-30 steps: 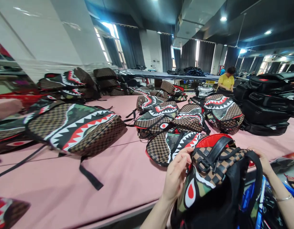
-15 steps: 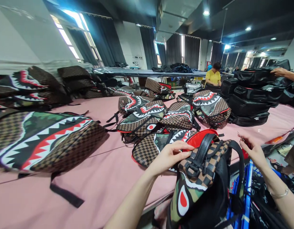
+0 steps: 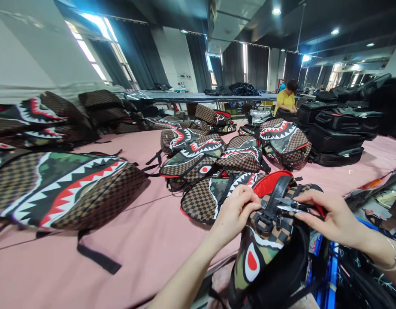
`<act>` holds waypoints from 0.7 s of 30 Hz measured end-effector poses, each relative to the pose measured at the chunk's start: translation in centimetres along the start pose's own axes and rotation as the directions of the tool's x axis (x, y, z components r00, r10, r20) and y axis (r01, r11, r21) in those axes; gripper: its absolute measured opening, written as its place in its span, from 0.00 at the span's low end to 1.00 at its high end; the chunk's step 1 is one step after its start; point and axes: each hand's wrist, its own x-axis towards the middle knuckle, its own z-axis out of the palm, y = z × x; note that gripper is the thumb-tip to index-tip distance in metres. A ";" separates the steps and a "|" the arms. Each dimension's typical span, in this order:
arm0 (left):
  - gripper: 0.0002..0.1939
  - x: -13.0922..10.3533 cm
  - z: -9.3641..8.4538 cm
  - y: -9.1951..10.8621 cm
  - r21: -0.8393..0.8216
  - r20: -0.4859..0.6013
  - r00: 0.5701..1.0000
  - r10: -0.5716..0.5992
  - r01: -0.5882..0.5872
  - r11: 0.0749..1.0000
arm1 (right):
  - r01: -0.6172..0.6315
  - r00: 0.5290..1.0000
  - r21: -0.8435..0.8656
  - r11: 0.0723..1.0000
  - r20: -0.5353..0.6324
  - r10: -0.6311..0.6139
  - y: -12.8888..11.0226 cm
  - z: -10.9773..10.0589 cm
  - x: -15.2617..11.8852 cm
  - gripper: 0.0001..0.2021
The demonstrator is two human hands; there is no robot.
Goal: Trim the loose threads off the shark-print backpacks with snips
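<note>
Left hand (image 3: 238, 210) pinches the top seam of the checkered-and-camouflage backpack (image 3: 262, 246) between thumb and fingers, though the exact bit gripped is hard to make out, while the right hand (image 3: 336, 214) closes on small snips (image 3: 286, 206), their blades parted beside the black carry handle (image 3: 276, 193) and their grips mostly hidden by the fingers. That backpack is at the near edge of the pink bench (image 3: 165, 240), its base cut off below; just beyond, another shark-mouth bag (image 3: 196, 199) lies partly covered by the left hand.
</note>
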 end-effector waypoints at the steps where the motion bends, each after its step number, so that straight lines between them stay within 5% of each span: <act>1: 0.07 -0.3 0.3 0.1 0.002 -0.012 1.000 -0.004 0.004 1.000 | 0.027 0.999 -0.021 0.999 0.021 -0.026 -0.3 0.1 0.3 0.10; 6: 0.08 -0.7 1.3 0.4 -0.032 -0.089 0.995 -0.045 0.042 0.999 | 0.100 0.988 -0.124 0.987 0.129 -0.084 -1.4 0.8 1.6 0.09; 21: 0.08 -0.6 2.1 0.4 -0.066 -0.185 0.980 -0.070 0.059 0.996 | 0.131 0.984 -0.313 0.941 0.159 -0.084 -1.8 1.2 2.6 0.07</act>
